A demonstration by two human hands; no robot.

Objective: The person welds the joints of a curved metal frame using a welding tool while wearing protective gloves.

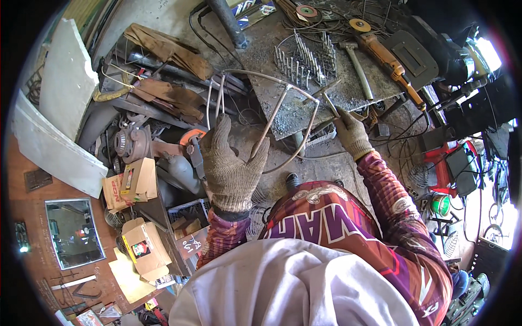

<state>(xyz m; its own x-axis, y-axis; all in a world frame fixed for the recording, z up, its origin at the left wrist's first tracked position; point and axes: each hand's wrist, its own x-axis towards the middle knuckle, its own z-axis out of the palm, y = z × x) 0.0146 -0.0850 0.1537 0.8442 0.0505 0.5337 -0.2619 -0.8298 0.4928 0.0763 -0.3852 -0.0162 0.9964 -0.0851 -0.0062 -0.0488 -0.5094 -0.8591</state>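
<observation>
My left hand (231, 165), in a knitted grey-brown glove, is closed on a frame of bent metal rod (274, 118). The frame's far side lies over the near edge of a steel work table (272, 98), and its legs run back toward my fingers and thumb. In the same kind of glove, my right hand (352, 132) is closed around the thin metal handle of what looks like a chipping hammer (329, 102). Its narrow head lies close to the frame's right corner; whether they touch I cannot tell. My right fingertips are partly hidden.
Several upright metal pins (307, 60), a hammer (359, 70) and an orange angle grinder (387, 61) are on the table. Another orange grinder (191, 137) stands left of my left hand. Cardboard boxes (142, 247) and a mirror (75, 233) lie farther left. Cables cross the floor at right.
</observation>
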